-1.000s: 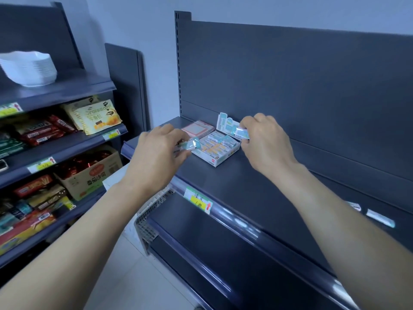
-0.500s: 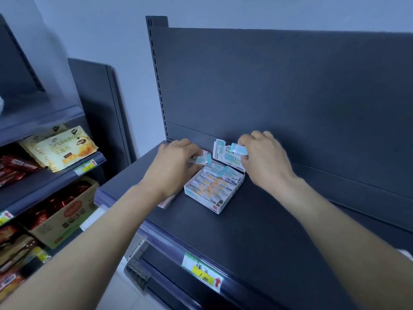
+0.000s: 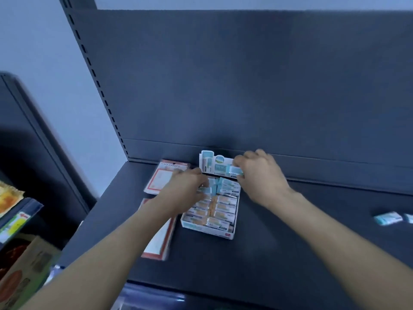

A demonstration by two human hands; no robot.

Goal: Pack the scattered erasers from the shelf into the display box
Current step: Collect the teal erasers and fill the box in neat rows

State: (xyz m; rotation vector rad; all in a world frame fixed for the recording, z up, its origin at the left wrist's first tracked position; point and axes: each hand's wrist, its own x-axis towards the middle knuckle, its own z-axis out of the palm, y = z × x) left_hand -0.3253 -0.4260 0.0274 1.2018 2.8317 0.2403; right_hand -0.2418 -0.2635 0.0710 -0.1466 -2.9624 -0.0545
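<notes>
A white display box (image 3: pixel 207 230) stands on the dark shelf (image 3: pixel 279 253), its printed lid flap (image 3: pixel 211 163) upright at the back. Rows of wrapped erasers fill most of it. My left hand (image 3: pixel 183 184) is over the box's back left corner, fingers closed on a light blue eraser (image 3: pixel 206 190) that touches the erasers in the box. My right hand (image 3: pixel 261 173) hovers over the back right corner and pinches another blue eraser (image 3: pixel 237 170) in front of the flap. Two loose erasers (image 3: pixel 388 218) lie far right on the shelf.
Two flat red-bordered packs (image 3: pixel 164 177) lie left of the box, one partly under my left forearm. The shelf's back panel (image 3: pixel 245 86) rises right behind the box. A neighbouring rack at the left holds snack packets (image 3: pixel 9 198) and a carton (image 3: pixel 24 269).
The view has closed in on the shelf. Both hands have come down over the back of the box, each still holding its eraser; the left one now reaches into the box.
</notes>
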